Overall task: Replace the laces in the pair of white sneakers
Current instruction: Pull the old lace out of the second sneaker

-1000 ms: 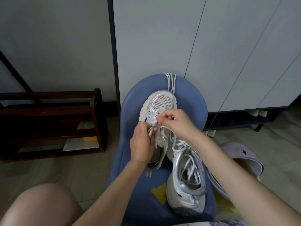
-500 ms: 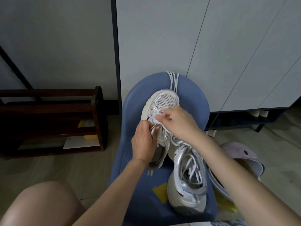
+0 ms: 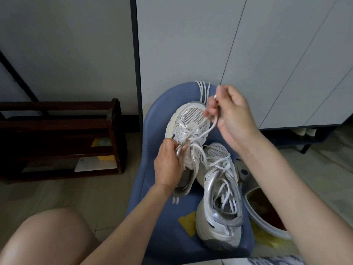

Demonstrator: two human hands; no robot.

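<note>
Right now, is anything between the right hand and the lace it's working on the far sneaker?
Nothing visible. The right hand already pinches the lace, drawn up from the far sneaker that the left hand steadies. The second sneaker lies nearer, off that path.

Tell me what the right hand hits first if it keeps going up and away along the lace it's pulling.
Probably the spare laces draped over the blue chair's back, just beyond the right hand; depth is unclear.

Blue chair seat under two white sneakers, spare laces, yellow paper scrap.
</note>
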